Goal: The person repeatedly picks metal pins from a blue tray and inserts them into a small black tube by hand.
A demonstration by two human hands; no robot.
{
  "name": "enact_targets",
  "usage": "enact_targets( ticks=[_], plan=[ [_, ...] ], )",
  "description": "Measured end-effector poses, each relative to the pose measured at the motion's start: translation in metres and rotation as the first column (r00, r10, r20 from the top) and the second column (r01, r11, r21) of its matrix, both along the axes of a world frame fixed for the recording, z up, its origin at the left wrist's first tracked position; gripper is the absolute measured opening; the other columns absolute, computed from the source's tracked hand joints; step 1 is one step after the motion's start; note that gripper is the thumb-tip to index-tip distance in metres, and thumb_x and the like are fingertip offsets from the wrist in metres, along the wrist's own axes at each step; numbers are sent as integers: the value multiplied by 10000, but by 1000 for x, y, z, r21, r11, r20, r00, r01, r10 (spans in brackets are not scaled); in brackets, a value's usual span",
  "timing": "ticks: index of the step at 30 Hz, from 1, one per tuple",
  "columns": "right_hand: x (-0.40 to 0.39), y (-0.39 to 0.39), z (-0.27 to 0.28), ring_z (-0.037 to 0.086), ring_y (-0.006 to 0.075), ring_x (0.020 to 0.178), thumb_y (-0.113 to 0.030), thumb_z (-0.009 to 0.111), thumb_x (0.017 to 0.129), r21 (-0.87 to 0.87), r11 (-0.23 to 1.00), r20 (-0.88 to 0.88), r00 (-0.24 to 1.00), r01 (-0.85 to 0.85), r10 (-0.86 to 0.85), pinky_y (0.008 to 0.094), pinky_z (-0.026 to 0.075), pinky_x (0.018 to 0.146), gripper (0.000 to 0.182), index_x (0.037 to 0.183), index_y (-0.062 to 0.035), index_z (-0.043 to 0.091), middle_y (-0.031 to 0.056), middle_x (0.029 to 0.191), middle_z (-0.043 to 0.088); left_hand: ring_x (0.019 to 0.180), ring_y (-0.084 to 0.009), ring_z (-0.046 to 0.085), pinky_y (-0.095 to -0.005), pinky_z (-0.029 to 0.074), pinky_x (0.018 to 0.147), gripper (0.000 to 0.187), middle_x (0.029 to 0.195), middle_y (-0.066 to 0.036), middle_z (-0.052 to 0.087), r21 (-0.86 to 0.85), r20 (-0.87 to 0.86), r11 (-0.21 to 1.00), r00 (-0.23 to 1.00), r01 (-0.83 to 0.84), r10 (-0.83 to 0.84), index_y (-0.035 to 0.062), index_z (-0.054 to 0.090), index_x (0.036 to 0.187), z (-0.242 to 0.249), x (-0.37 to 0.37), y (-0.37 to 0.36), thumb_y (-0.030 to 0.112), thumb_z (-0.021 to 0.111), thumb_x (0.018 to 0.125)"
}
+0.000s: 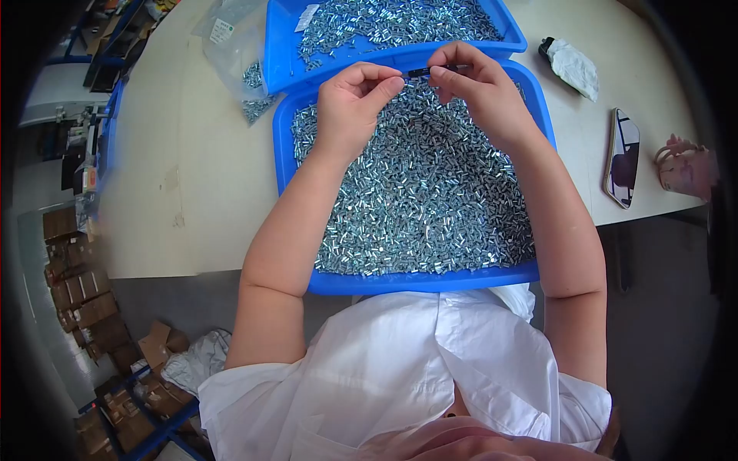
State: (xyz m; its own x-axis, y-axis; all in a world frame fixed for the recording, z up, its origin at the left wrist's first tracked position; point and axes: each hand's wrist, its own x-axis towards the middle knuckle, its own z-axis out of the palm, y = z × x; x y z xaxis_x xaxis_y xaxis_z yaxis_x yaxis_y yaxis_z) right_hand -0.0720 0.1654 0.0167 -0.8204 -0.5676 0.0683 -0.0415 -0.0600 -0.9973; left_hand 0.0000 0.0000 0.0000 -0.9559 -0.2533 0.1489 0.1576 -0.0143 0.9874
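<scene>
My right hand (484, 92) is above the far part of the near blue bin, its thumb and fingers closed on a slim black bar (419, 72). My left hand (354, 104) is pinched just left of the bar's end; anything between those fingertips is too small to make out. Beneath both hands, the near blue bin (415, 283) holds a thick layer of small shiny metal pins (430, 192). A second blue bin (281, 46) with similar metal pieces stands behind it, their rims meeting or overlapping.
Left of the far bin lies a clear plastic bag (234, 50) with metal pieces in it. On the right of the pale table (184, 154) are a crumpled white packet (573, 67), a phone (623, 157) and a pinkish cup (684, 170). Cardboard boxes (81, 288) are at the left.
</scene>
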Motion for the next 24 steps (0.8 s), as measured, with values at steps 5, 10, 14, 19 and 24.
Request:
enact_targets(
  ticks=[5,10,14,19,24],
  plan=[
    [-6,9,9,488,63,652,-262,581,831,287,948,158,983,-138,95,207,404,585,210,824,-53,560,2,733,557,704,-64,546,-175,438,613,63,799,-14,597,-66,-124,997,992,-48,40,5,629,816,0,1,4,15,650,757],
    [-1,-1,-2,483,57,605,-335,567,836,6,999,48,997,-53,53,198,381,533,295,780,-45,566,-1,677,552,706,-65,547,-176,439,619,64,794,-12,588,-65,-117,997,992,-49,41,12,631,812,0,0,3,12,653,752],
    [-5,6,7,484,59,609,-295,579,832,230,967,151,985,-113,79,197,384,541,256,793,-43,570,-3,679,551,700,-64,545,-176,437,618,60,792,-13,589,-124,-160,991,987,-42,22,8,627,806,-1,0,3,18,653,754],
    [2,-3,1,476,53,592,-275,595,826,17,998,144,988,-53,50,188,375,533,230,780,-51,577,-7,666,548,681,-63,542,-180,435,604,69,770,-11,592,-54,-113,998,993,-42,36,18,630,806,0,0,2,20,661,745],
    [-6,2,2,459,50,574,-323,562,844,160,984,67,996,-76,66,189,362,528,293,728,-54,569,-13,632,528,707,-61,528,-176,423,648,68,792,-7,594,-258,-159,965,987,-55,14,5,623,838,-3,-4,-4,18,630,772]
  ],
)
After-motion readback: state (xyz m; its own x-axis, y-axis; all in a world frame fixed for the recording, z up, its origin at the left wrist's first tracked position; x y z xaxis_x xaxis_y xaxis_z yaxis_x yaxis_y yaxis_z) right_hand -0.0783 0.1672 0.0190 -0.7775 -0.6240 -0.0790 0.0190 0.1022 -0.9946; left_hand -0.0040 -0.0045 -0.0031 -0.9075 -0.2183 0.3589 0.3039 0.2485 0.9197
